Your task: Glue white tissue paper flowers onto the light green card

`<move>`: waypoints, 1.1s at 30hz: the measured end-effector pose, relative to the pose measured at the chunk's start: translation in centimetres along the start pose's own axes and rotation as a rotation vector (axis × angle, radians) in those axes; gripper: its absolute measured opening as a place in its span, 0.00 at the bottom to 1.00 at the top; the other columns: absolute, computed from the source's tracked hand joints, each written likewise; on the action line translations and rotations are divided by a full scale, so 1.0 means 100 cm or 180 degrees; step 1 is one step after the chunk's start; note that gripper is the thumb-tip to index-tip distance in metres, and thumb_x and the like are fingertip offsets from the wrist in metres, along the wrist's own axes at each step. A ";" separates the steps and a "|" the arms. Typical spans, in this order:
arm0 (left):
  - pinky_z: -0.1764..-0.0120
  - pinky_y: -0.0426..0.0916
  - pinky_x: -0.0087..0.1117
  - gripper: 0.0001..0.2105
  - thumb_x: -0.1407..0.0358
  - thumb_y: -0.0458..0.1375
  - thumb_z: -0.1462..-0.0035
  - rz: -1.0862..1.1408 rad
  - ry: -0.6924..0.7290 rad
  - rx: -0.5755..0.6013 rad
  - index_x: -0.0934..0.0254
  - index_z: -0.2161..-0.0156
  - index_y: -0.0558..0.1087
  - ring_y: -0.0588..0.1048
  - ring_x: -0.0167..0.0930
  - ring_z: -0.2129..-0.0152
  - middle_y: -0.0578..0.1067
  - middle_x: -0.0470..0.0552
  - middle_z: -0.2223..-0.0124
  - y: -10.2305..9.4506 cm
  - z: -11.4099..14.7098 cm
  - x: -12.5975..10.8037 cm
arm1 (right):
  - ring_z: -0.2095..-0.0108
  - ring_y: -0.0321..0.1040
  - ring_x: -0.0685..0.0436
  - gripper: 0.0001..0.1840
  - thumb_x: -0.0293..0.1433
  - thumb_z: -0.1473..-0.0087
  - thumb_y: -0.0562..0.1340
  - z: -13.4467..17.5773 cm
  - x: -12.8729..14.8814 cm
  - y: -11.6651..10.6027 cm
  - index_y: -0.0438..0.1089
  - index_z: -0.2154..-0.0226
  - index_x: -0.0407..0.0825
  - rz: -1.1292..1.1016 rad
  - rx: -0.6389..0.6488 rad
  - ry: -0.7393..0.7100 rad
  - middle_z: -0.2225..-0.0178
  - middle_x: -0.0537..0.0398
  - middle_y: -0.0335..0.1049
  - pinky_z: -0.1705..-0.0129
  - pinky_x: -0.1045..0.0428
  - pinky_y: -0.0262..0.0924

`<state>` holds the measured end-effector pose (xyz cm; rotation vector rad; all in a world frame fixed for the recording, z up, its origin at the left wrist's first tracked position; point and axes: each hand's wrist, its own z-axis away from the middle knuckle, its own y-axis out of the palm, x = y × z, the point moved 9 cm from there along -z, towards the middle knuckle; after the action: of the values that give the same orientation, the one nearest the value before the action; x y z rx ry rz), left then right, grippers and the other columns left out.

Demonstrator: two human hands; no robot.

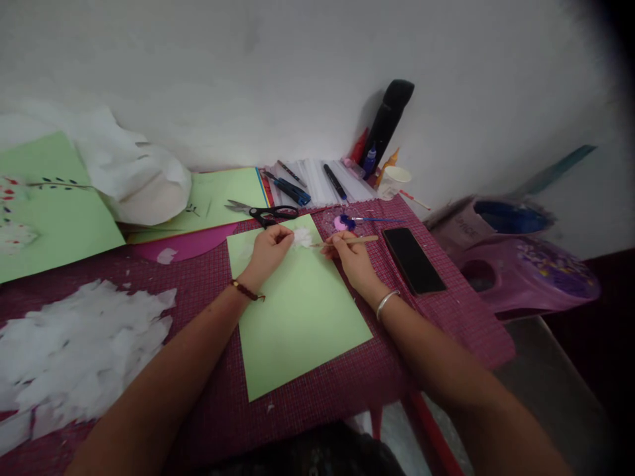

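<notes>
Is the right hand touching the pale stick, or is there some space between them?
Touching. The head view shows the right hand gripping the pale stick, one end projecting past the grip.

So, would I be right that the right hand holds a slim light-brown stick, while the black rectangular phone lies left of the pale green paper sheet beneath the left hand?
Not quite: the black rectangular phone lies right of that pale green paper sheet, as the head view shows; the right hand does hold the slim light-brown stick.
</notes>
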<state>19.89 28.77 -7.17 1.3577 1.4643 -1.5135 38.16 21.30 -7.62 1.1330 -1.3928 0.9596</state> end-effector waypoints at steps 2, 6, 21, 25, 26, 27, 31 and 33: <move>0.72 0.59 0.28 0.06 0.64 0.57 0.49 -0.0044 0.0090 -0.0098 0.64 0.71 0.70 0.65 0.26 0.77 0.69 0.45 0.74 -0.001 0.002 -0.003 | 0.73 0.67 0.48 0.14 0.44 0.43 0.58 0.000 0.003 0.006 0.65 0.70 0.51 0.0216 0.0161 -0.0144 0.74 0.57 0.70 0.69 0.51 0.64; 0.71 0.60 0.28 0.07 0.63 0.56 0.46 -0.0257 0.0320 -0.0249 0.64 0.71 0.69 0.66 0.27 0.75 0.69 0.45 0.73 -0.005 0.006 -0.011 | 0.72 0.65 0.49 0.13 0.40 0.40 0.55 0.003 0.009 0.017 0.66 0.70 0.50 0.0709 0.0429 -0.0457 0.71 0.56 0.70 0.68 0.52 0.61; 0.62 0.65 0.33 0.18 0.71 0.48 0.40 -0.3183 0.1413 0.1090 0.60 0.47 0.71 0.76 0.36 0.62 0.79 0.54 0.57 0.035 0.044 -0.033 | 0.65 0.67 0.46 0.11 0.34 0.39 0.53 0.008 0.021 0.031 0.71 0.64 0.50 0.1426 0.0710 -0.0827 0.66 0.55 0.73 0.61 0.52 0.59; 0.64 0.65 0.34 0.18 0.71 0.48 0.40 -0.3432 0.1240 0.1051 0.64 0.47 0.71 0.77 0.38 0.63 0.79 0.58 0.56 0.037 0.040 -0.030 | 0.65 0.68 0.47 0.11 0.34 0.39 0.54 0.008 0.018 0.031 0.71 0.63 0.50 0.1470 0.0693 -0.0824 0.66 0.56 0.73 0.61 0.52 0.59; 0.64 0.65 0.34 0.18 0.70 0.48 0.40 -0.3488 0.1194 0.1058 0.64 0.47 0.71 0.77 0.39 0.63 0.79 0.59 0.57 0.037 0.040 -0.030 | 0.65 0.68 0.47 0.11 0.34 0.39 0.54 0.007 0.017 0.030 0.71 0.63 0.50 0.1414 0.0675 -0.0809 0.66 0.56 0.73 0.62 0.52 0.59; 0.65 0.65 0.34 0.18 0.70 0.47 0.40 -0.3539 0.1149 0.1060 0.64 0.47 0.71 0.77 0.39 0.63 0.79 0.59 0.57 0.037 0.040 -0.030 | 0.65 0.68 0.47 0.11 0.35 0.39 0.54 0.007 0.016 0.028 0.70 0.64 0.50 0.1304 0.0635 -0.0779 0.66 0.55 0.73 0.62 0.52 0.60; 0.67 0.64 0.35 0.19 0.70 0.48 0.40 -0.3540 0.1003 0.1004 0.64 0.46 0.72 0.77 0.40 0.65 0.79 0.60 0.58 0.035 0.039 -0.032 | 0.72 0.68 0.49 0.12 0.40 0.40 0.55 0.004 0.012 0.009 0.67 0.68 0.50 0.0481 0.0145 -0.0425 0.70 0.55 0.73 0.69 0.52 0.61; 0.67 0.63 0.35 0.19 0.70 0.49 0.41 -0.3394 0.0931 0.0941 0.63 0.46 0.72 0.77 0.40 0.65 0.79 0.60 0.58 0.033 0.036 -0.032 | 0.76 0.66 0.49 0.13 0.42 0.41 0.56 0.003 0.008 -0.001 0.66 0.69 0.51 0.0108 -0.0123 -0.0205 0.73 0.56 0.72 0.72 0.53 0.61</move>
<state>22.92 23.99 -5.74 0.9787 2.4468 -2.2947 38.20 20.92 -6.86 1.1233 -1.4805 0.9234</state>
